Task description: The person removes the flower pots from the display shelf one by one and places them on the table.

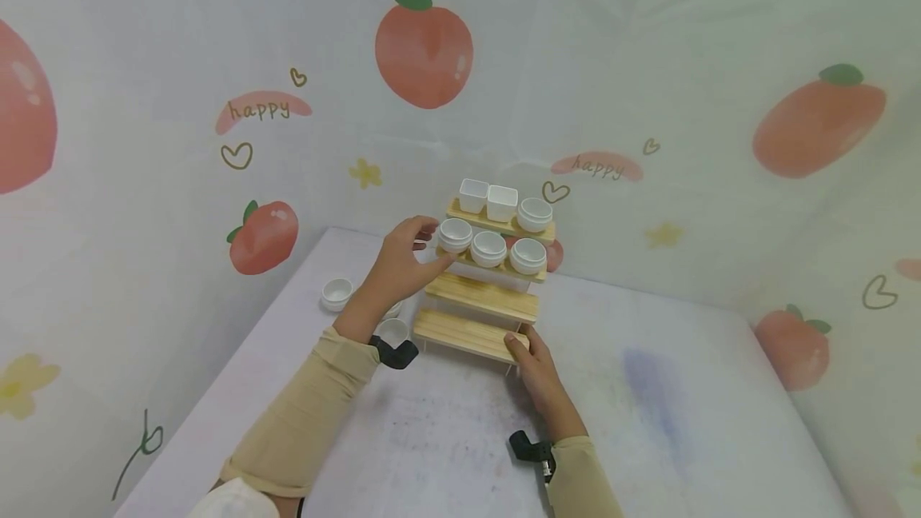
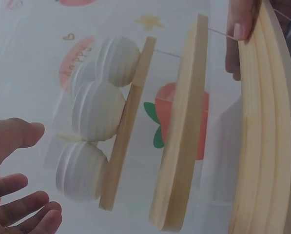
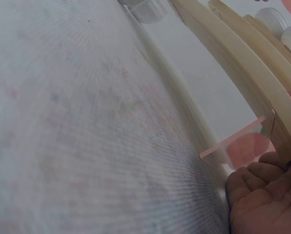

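A tiered display stand (image 1: 484, 298) has wooden boards on clear supports. Its top board carries two square white cups (image 1: 502, 203) and a round white bowl (image 1: 535, 214). Three round bowls line the board below, the leftmost bowl (image 1: 455, 236) being nearest my left hand (image 1: 403, 262). In the left wrist view that hand's thumb and fingers are spread, with a gap between them and the bowls (image 2: 82, 170). My right hand (image 1: 540, 370) grips the right end of the lowest board (image 1: 460, 332), thumb on top. The right wrist view has its fingers (image 3: 255, 183) under that end.
White bowls stand on the table left of the display stand: one bowl (image 1: 336, 294) farther out, another bowl (image 1: 392, 332) nearer, and one mostly behind my left forearm. A fruit-printed backdrop (image 1: 504, 86) rises behind the table (image 1: 647, 406). Something white (image 1: 233, 500) shows at the lower left.
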Tool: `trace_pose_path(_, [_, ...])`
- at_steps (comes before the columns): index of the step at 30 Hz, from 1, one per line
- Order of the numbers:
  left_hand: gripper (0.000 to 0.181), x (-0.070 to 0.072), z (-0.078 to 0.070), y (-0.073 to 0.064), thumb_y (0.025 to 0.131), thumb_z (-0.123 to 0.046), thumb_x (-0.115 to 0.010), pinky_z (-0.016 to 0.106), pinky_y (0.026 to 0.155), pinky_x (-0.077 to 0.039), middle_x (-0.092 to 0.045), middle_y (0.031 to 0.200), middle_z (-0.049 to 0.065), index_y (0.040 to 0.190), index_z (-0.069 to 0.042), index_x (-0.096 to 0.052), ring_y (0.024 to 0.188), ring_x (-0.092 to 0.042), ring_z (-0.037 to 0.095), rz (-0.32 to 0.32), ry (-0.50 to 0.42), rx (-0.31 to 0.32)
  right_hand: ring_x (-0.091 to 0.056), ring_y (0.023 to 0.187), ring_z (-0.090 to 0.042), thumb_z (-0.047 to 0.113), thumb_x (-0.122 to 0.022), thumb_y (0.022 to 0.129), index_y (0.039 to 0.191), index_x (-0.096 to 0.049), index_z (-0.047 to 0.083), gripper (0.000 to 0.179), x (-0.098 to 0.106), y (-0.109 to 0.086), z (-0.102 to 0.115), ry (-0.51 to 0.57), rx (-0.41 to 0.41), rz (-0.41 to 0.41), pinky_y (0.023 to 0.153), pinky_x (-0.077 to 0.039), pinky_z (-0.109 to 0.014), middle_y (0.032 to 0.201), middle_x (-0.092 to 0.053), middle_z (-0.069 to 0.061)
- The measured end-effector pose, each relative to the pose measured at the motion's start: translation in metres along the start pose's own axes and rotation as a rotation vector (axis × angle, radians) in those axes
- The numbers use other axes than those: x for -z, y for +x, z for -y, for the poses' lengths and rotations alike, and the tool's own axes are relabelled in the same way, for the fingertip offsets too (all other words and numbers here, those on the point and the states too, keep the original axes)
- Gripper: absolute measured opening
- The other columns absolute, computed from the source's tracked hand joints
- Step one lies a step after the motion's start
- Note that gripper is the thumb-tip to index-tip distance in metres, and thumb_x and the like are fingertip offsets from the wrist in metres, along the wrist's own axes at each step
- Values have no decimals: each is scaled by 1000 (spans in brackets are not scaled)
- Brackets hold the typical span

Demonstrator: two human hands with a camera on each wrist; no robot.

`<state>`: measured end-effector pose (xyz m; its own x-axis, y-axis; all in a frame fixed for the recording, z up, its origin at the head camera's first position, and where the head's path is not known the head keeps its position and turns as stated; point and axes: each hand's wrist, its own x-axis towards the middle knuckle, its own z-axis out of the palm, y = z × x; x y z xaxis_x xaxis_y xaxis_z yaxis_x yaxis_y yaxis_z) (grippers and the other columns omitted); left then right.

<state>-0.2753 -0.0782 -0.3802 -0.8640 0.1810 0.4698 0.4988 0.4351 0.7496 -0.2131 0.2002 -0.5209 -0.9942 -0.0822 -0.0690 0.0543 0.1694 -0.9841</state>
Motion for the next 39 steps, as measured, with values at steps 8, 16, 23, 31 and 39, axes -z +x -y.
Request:
trace_pose_path(8, [59, -6, 2, 3, 92, -22, -84, 45, 108, -58, -63, 133, 18, 139, 2, -58, 126, -61, 36, -7, 13, 43, -25, 162, -35, 40, -59, 109, 167, -31, 7, 72, 0, 1, -1, -3, -11, -4, 133, -23, -61, 175, -27, -16])
trace_pose_path(16, [58, -14, 9, 6, 91, -19, -84, 51, 108, -57, -62, 132, 20, 139, 3, -58, 125, -60, 36, -41, 0, 32, -24, 163, -36, 41, -60, 109, 167, -31, 8, 73, -1, 1, -1, -4, -17, -8, 133, -22, -62, 175, -27, -16])
trace_pose_path(23, [63, -22, 15, 8, 90, -18, -85, 46, 107, -59, -61, 136, 21, 143, 3, -56, 125, -61, 36, -61, -10, 46, -28, 161, -35, 39, -60, 108, 166, -33, 8, 71, -1, 1, -1, -14, -29, -23, 132, -26, -61, 174, -29, -15])
trace_pose_path(31, [70, -32, 20, 10, 92, -21, -83, 48, 107, -59, -59, 142, 23, 150, 3, -52, 125, -63, 38, -69, -5, 29, -30, 160, -34, 37, -60, 108, 166, -35, 8, 69, -1, 2, -3, -7, -23, -31, 131, -27, -59, 174, -31, -15])
trace_pose_path(39, [68, -37, 21, 10, 94, -19, -82, 45, 106, -60, -56, 144, 22, 151, 3, -51, 126, -63, 36, -80, -17, 20, -24, 163, -37, 41, -58, 109, 168, -29, 7, 74, -1, 3, -3, -1, -18, -11, 133, -23, -61, 175, -26, -16])
